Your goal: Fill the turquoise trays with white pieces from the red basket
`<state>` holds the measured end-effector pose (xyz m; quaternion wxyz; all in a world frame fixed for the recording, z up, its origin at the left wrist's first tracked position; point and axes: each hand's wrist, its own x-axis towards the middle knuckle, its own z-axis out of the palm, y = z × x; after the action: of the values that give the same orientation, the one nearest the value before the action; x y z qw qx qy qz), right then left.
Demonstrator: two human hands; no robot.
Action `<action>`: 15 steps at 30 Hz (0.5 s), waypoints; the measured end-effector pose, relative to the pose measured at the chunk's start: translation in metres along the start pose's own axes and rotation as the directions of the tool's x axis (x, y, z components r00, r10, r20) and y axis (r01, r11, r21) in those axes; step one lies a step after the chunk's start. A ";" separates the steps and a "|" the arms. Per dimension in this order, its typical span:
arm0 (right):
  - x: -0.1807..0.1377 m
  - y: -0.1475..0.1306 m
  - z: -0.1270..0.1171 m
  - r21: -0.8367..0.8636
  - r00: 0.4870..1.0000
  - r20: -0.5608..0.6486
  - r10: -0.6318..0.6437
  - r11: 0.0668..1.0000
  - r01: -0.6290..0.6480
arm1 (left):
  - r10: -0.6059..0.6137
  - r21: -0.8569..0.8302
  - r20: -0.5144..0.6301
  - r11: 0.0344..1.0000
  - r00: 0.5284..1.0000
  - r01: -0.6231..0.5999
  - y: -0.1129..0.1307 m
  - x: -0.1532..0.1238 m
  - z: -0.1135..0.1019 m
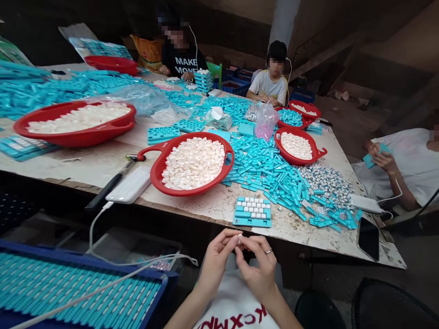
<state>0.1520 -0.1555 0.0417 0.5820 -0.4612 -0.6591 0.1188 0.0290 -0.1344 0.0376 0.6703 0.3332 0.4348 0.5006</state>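
Observation:
My left hand [216, 257] and my right hand [259, 261] meet in front of my lap, just below the table edge. Their fingertips pinch a small white keycap [240, 236] between them, mostly covered by the fingers. Straight ahead on the table edge lies a small turquoise keyboard [252, 212] with white keycaps set in its middle rows. Left of it stands a red basket [157, 176] heaped with loose white keycaps [194, 163]. Behind and right of the keyboard spreads a pile of turquoise plastic parts [264, 160].
A power bank [129, 185] and a black-handled hammer [106, 192] lie at the table's front edge. A phone [368, 238] rests at the right corner. Below left, a blue crate [168, 285] holds rows of turquoise pieces, with a white cable across it. Several people sit around the table.

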 end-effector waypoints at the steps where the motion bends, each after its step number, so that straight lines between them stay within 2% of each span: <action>1: -0.001 0.003 -0.001 -0.007 1.000 0.016 0.014 1.000 -0.013 | 0.013 0.052 -0.019 0.999 1.000 -0.012 -0.002 0.002 -0.002; 7: 0.000 0.021 -0.011 -0.040 0.964 0.243 0.109 0.994 -0.103 | -0.001 0.199 0.027 0.980 1.000 -0.004 -0.010 0.008 -0.014; 10: 0.010 0.038 -0.011 -0.022 0.933 0.328 0.145 0.989 -0.145 | 0.031 0.248 0.056 0.968 0.998 -0.043 -0.022 0.012 -0.021; 13: 0.031 0.066 -0.003 0.027 0.919 0.339 0.204 0.974 -0.226 | 0.109 0.329 -0.044 0.940 0.993 -0.089 -0.037 0.020 -0.031; 15: 0.047 0.087 0.004 0.032 0.913 0.330 0.241 0.963 -0.266 | 0.125 0.360 -0.109 0.930 0.986 -0.078 -0.045 0.025 -0.040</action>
<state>0.1940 -0.0710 0.0114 0.4631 -0.4946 -0.6749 0.2923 0.0123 -0.1221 -0.0249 0.5428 0.4373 0.5424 0.4689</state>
